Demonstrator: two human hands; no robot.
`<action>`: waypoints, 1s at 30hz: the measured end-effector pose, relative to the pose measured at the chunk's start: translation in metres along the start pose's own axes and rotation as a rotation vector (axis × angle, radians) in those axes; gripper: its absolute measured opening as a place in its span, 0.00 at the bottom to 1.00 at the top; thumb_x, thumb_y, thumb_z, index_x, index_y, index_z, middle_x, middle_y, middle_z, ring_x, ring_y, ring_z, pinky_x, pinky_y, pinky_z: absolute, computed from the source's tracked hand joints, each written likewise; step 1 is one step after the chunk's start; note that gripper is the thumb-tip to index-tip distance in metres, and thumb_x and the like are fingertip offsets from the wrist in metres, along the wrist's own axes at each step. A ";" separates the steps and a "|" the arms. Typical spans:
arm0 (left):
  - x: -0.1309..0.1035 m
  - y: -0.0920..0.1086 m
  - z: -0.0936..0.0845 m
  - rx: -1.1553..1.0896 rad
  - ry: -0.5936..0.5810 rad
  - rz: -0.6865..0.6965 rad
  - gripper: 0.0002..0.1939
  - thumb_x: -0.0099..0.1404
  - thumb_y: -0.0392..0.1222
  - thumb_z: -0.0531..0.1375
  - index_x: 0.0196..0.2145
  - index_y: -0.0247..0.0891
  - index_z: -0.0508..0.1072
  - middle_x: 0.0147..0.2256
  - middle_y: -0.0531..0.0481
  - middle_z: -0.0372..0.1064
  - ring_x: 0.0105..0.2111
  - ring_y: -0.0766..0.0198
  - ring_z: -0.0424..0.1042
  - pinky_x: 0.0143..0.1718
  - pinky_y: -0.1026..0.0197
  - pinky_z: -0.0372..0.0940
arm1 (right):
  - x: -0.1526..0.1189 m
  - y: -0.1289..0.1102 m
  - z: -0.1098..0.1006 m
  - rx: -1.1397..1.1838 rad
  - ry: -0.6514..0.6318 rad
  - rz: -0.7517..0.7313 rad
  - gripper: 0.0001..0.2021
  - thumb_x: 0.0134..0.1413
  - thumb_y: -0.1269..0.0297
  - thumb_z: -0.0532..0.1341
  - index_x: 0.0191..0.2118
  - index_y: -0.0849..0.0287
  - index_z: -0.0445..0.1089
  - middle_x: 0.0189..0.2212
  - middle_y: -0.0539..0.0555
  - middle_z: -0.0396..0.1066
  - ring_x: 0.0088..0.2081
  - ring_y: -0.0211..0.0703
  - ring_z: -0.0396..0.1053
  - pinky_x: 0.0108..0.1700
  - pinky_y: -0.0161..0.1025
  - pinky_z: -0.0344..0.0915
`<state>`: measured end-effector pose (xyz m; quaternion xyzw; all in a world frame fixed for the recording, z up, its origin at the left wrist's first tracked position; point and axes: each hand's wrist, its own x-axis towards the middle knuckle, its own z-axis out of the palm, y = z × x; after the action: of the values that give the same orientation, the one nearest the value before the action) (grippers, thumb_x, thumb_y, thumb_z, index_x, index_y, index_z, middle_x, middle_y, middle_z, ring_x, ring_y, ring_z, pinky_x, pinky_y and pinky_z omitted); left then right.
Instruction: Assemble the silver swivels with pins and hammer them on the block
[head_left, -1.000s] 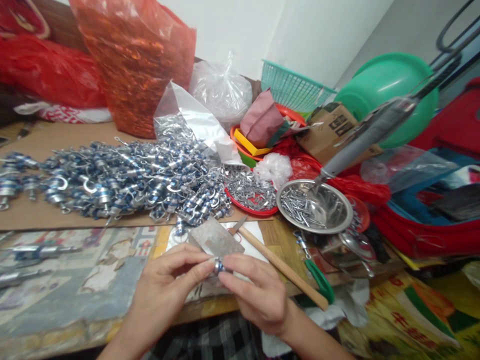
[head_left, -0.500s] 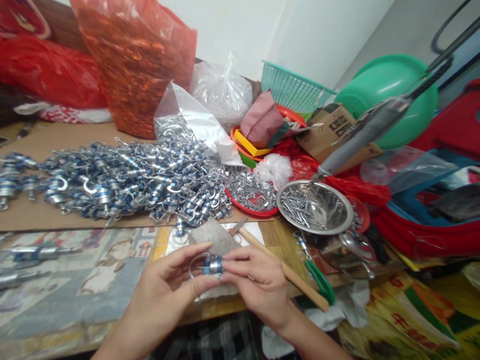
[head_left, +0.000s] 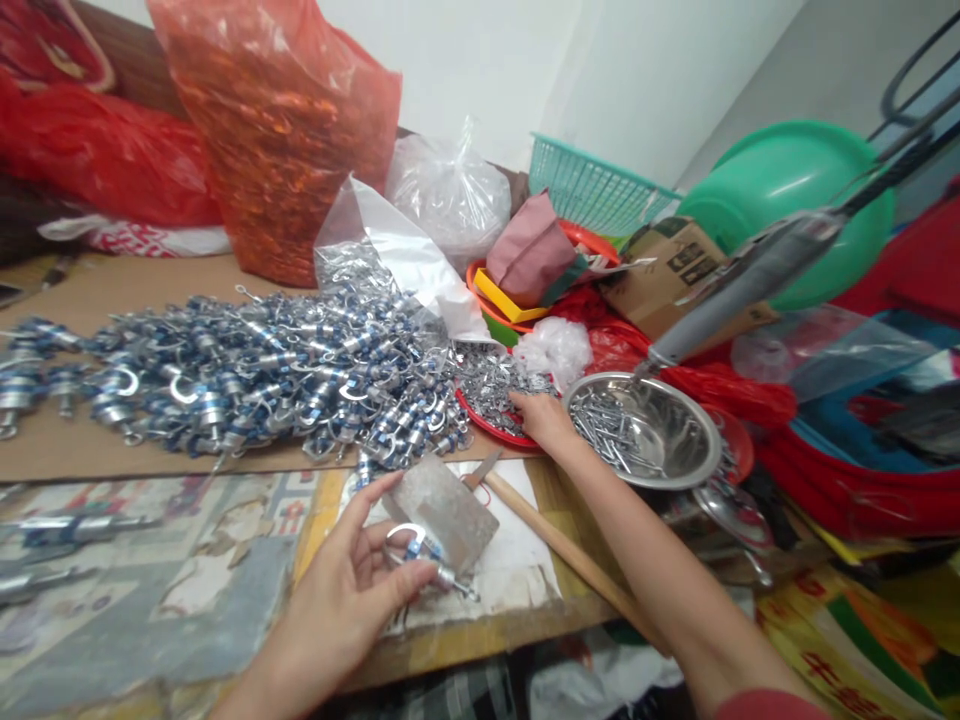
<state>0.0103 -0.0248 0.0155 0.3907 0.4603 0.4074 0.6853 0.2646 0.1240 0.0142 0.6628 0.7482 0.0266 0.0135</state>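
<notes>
Head camera view; I watch both bare hands over the worktable [head_left: 397, 655]. The left hand [head_left: 349, 575] holds a blue-and-silver fitting [head_left: 429, 552] between thumb and fingers, the thumb lying over its middle; its C-shaped end points up and back toward the palm, and its slim ringed end slants down to the right, past the thumb tip. The fitting is above the near edge of a flat metal block [head_left: 450, 515]; whether the two touch, I cannot tell.

The right hand [head_left: 544, 418] reaches across to the red dish [head_left: 501, 434], fingertips at the small metal strips [head_left: 491, 385] in it; the fingers are bunched and partly hidden, so I cannot tell whether they grip a strip.

Surroundings: the metal block rests on white paper [head_left: 525, 575]; a short blade [head_left: 482, 468] shows just beside it, and a wooden handle [head_left: 562, 545] runs from there toward the near edge, passing under the right forearm. A steel bowl [head_left: 694, 450] of metal pins [head_left: 609, 432] sits just right of the dish; crumpled clear plastic [head_left: 555, 350] lies behind the dish. A large heap of similar fittings [head_left: 285, 370] spreads over a cardboard sheet [head_left: 97, 285] to the left, beyond the left hand.
</notes>
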 end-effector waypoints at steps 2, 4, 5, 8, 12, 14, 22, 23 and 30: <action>0.001 0.000 -0.001 -0.001 -0.007 -0.009 0.38 0.49 0.41 0.64 0.54 0.40 0.50 0.29 0.53 0.72 0.30 0.61 0.75 0.33 0.60 0.68 | 0.003 -0.001 0.003 -0.037 -0.033 -0.023 0.15 0.50 0.77 0.54 0.42 0.58 0.69 0.36 0.61 0.73 0.42 0.51 0.69 0.42 0.42 0.62; 0.002 -0.001 -0.001 -0.022 -0.022 -0.015 0.39 0.49 0.41 0.64 0.54 0.41 0.49 0.30 0.53 0.73 0.29 0.61 0.75 0.32 0.61 0.67 | 0.003 -0.003 0.003 -0.044 -0.039 -0.049 0.15 0.49 0.77 0.54 0.43 0.58 0.68 0.39 0.60 0.72 0.43 0.50 0.68 0.43 0.40 0.61; 0.003 -0.002 -0.001 -0.037 -0.028 -0.017 0.40 0.48 0.41 0.64 0.54 0.41 0.48 0.30 0.52 0.73 0.30 0.60 0.75 0.32 0.61 0.67 | 0.004 -0.003 0.003 -0.037 -0.032 -0.062 0.16 0.48 0.78 0.55 0.44 0.58 0.67 0.40 0.60 0.71 0.44 0.49 0.68 0.43 0.40 0.61; 0.004 -0.003 -0.002 -0.072 -0.030 -0.027 0.41 0.47 0.39 0.65 0.55 0.42 0.48 0.30 0.52 0.73 0.31 0.60 0.75 0.31 0.61 0.67 | 0.005 -0.001 0.001 0.014 0.021 -0.088 0.20 0.45 0.79 0.56 0.46 0.60 0.66 0.41 0.60 0.70 0.43 0.50 0.68 0.43 0.40 0.62; 0.007 -0.004 -0.004 -0.117 -0.007 -0.050 0.45 0.45 0.38 0.66 0.56 0.42 0.47 0.26 0.55 0.72 0.29 0.58 0.75 0.30 0.58 0.68 | -0.005 -0.010 -0.010 0.140 0.150 -0.100 0.15 0.50 0.76 0.53 0.43 0.64 0.69 0.40 0.61 0.71 0.42 0.46 0.68 0.43 0.40 0.63; 0.008 -0.004 -0.005 -0.142 0.002 -0.056 0.46 0.43 0.36 0.67 0.56 0.41 0.46 0.25 0.55 0.71 0.28 0.59 0.75 0.30 0.58 0.68 | -0.024 -0.026 -0.018 0.216 0.188 -0.132 0.13 0.54 0.73 0.51 0.41 0.63 0.70 0.38 0.58 0.72 0.39 0.42 0.69 0.42 0.37 0.65; 0.010 -0.002 -0.008 -0.179 -0.020 -0.044 0.47 0.42 0.34 0.67 0.56 0.37 0.47 0.25 0.55 0.73 0.26 0.63 0.74 0.31 0.61 0.68 | -0.118 -0.094 -0.032 0.628 0.290 -0.658 0.12 0.51 0.78 0.52 0.35 0.62 0.72 0.31 0.56 0.72 0.34 0.41 0.68 0.36 0.37 0.65; 0.010 -0.002 -0.009 -0.179 -0.021 -0.037 0.47 0.42 0.34 0.68 0.56 0.37 0.48 0.25 0.55 0.73 0.27 0.63 0.74 0.31 0.61 0.68 | -0.121 -0.097 -0.032 0.618 0.267 -0.640 0.11 0.51 0.77 0.53 0.35 0.62 0.72 0.30 0.56 0.72 0.33 0.42 0.67 0.35 0.37 0.64; 0.011 -0.005 -0.009 -0.142 -0.017 -0.033 0.48 0.41 0.35 0.69 0.55 0.39 0.48 0.25 0.55 0.72 0.25 0.62 0.72 0.27 0.62 0.66 | -0.115 -0.097 -0.035 0.626 0.035 -0.559 0.07 0.53 0.72 0.57 0.32 0.61 0.73 0.27 0.52 0.70 0.32 0.38 0.66 0.35 0.33 0.61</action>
<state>0.0052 -0.0153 0.0048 0.3370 0.4307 0.4244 0.7217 0.1805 -0.0023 0.0418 0.4057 0.8714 -0.1954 -0.1944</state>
